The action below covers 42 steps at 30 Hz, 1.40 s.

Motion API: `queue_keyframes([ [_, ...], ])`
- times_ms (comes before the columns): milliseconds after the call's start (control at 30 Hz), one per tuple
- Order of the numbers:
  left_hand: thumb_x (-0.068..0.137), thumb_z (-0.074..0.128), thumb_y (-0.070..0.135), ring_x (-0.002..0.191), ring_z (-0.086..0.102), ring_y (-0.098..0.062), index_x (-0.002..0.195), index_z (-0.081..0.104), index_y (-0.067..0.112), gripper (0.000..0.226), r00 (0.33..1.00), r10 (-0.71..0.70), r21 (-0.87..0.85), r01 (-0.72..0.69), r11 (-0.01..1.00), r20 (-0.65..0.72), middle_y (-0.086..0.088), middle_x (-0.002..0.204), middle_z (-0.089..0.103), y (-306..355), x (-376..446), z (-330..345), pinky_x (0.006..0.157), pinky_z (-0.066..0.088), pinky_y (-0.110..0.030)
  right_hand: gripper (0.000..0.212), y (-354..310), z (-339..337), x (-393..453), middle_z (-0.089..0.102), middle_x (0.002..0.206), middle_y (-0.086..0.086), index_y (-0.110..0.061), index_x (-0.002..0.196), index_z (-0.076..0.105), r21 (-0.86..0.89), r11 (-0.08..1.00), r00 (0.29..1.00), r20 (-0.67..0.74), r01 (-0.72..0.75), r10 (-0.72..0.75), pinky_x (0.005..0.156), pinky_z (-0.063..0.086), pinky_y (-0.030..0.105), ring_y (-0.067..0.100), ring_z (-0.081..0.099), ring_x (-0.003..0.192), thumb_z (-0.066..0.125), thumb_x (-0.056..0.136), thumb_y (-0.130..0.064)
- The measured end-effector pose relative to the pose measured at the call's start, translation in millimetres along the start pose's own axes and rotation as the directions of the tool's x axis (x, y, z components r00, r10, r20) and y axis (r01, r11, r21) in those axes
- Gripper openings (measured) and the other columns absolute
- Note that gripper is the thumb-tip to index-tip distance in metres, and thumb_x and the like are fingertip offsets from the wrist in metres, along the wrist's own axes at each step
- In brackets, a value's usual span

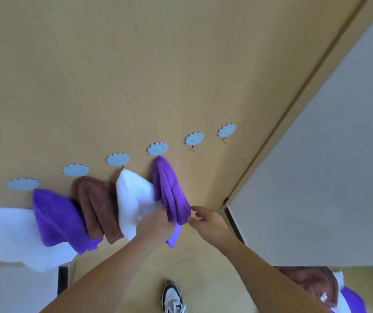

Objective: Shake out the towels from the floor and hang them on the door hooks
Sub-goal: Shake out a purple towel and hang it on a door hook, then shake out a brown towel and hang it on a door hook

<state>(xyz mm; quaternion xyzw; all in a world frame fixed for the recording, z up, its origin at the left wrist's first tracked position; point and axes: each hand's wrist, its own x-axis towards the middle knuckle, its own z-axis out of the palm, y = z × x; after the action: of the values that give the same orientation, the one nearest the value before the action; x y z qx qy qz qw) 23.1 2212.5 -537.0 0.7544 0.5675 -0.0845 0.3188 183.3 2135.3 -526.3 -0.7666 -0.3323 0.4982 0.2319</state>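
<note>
Looks like a home interior, likely a bathroom or bedroom doorway. Evidence: tan wood-look door [158, 64] carrying a row of pale blue flower-shaped stick-on hooks [194, 139], several holding small household towels [169, 190] in purple, brown and white. Plain grey-white wall [339, 177] on the right. More towels piled on the floor [330, 288], near right. Sneaker [173, 299] near centre.
</note>
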Motion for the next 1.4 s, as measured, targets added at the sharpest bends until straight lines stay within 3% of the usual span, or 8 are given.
queue_keyframes([
  [333, 0.095, 0.049, 0.035, 0.1, 0.063, -0.028, 0.103, 0.064, 0.019, 0.023, 0.984, 0.165, 0.212, -0.148, 0.966, -0.067, -0.002, 0.102, 0.068, 136.7, -82.6, 60.1, 0.078, 0.051, -0.032, 0.061, 146.0, -97.3, -100.5, 0.05, 0.142, -0.007, -0.035, 0.145, 0.048, 0.199, 0.979, 0.993, -0.088, -0.055, 0.073, 0.104, 0.044, 0.029, 0.015, 0.051, 0.128, 0.069, 0.088, -0.042],
  [567, 0.097, 0.056, 0.04, 0.108, 0.064, -0.024, 0.124, 0.064, 0.028, 0.031, 0.905, 0.378, 0.243, -0.417, 0.876, 0.194, -0.001, 0.12, 0.069, 256.0, -142.3, 181.9, 0.088, 0.052, -0.03, 0.052, 296.0, -166.8, -191.6, 0.065, 0.126, -0.001, -0.029, 0.137, 0.057, 0.312, 0.938, 0.945, -0.235, -0.149, 0.229, 0.09, 0.045, 0.021, 0.014, 0.061, 0.117, 0.067, 0.087, -0.035],
  [700, 0.099, 0.059, 0.031, 0.117, 0.059, -0.024, 0.132, 0.061, 0.02, 0.036, 0.811, 0.468, 0.196, -0.552, 0.81, 0.352, -0.004, 0.134, 0.059, 309.9, -174.6, 252.6, 0.093, 0.048, -0.03, 0.016, 377.1, -189.2, -236.1, 0.069, 0.095, -0.009, -0.041, 0.093, 0.061, 0.398, 0.894, 0.911, -0.255, -0.205, 0.323, 0.092, 0.051, 0.03, 0.016, 0.066, 0.1, 0.065, 0.078, -0.037],
  [767, 0.098, 0.059, 0.031, 0.123, 0.055, -0.024, 0.135, 0.059, 0.019, 0.038, 0.765, 0.484, 0.199, -0.601, 0.774, 0.425, -0.005, 0.138, 0.056, 328.4, -186.5, 284.6, 0.097, 0.044, -0.029, 0.03, 402.2, -197.4, -258.0, 0.071, 0.111, -0.002, -0.03, 0.113, 0.068, 0.436, 0.868, 0.878, -0.288, -0.236, 0.383, 0.101, 0.048, 0.034, 0.017, 0.063, 0.111, 0.065, 0.083, -0.033],
  [1033, 0.097, 0.059, 0.029, 0.132, 0.047, -0.022, 0.141, 0.053, 0.018, 0.046, 0.589, 0.449, 0.241, -0.747, 0.62, 0.672, -0.003, 0.143, 0.051, 373.5, -177.2, 373.1, 0.106, 0.037, -0.029, 0.053, 483.7, -191.9, -268.9, 0.06, 0.12, -0.002, -0.026, 0.141, 0.054, 0.672, 0.674, 0.746, -0.27, -0.307, 0.608, 0.096, 0.045, 0.027, 0.016, 0.057, 0.116, 0.066, 0.09, -0.03],
  [1167, 0.095, 0.059, 0.027, 0.123, 0.053, -0.02, 0.135, 0.057, 0.02, 0.041, 0.543, 0.369, 0.272, -0.771, 0.576, 0.754, -0.004, 0.136, 0.055, 386.9, -150.0, 409.1, 0.088, 0.038, -0.025, 0.055, 513.5, -177.0, -254.8, 0.057, 0.127, 0.003, -0.023, 0.143, 0.052, 0.779, 0.535, 0.69, -0.19, -0.327, 0.699, 0.099, 0.045, 0.03, 0.018, 0.057, 0.117, 0.065, 0.09, -0.029],
  [1267, 0.095, 0.061, 0.026, 0.122, 0.053, -0.02, 0.137, 0.056, 0.018, 0.043, 0.534, 0.314, 0.289, -0.764, 0.578, 0.785, -0.005, 0.136, 0.055, 395.9, -117.9, 440.2, 0.078, 0.03, -0.022, 0.056, 540.4, -165.8, -227.0, 0.057, 0.13, 0.001, -0.027, 0.143, 0.052, 0.844, 0.429, 0.658, -0.127, -0.321, 0.742, 0.098, 0.047, 0.029, 0.016, 0.061, 0.111, 0.066, 0.089, -0.033],
  [1400, 0.095, 0.062, 0.03, 0.127, 0.051, -0.024, 0.141, 0.054, 0.018, 0.049, 0.578, 0.25, 0.333, -0.714, 0.616, 0.777, -0.007, 0.142, 0.055, 392.4, -67.4, 496.6, 0.096, 0.039, -0.028, 0.055, 583.3, -145.5, -178.4, 0.059, 0.132, 0.004, -0.027, 0.142, 0.053, 0.89, 0.324, 0.622, -0.06, -0.32, 0.781, 0.101, 0.048, 0.033, 0.016, 0.059, 0.117, 0.068, 0.09, -0.034],
])
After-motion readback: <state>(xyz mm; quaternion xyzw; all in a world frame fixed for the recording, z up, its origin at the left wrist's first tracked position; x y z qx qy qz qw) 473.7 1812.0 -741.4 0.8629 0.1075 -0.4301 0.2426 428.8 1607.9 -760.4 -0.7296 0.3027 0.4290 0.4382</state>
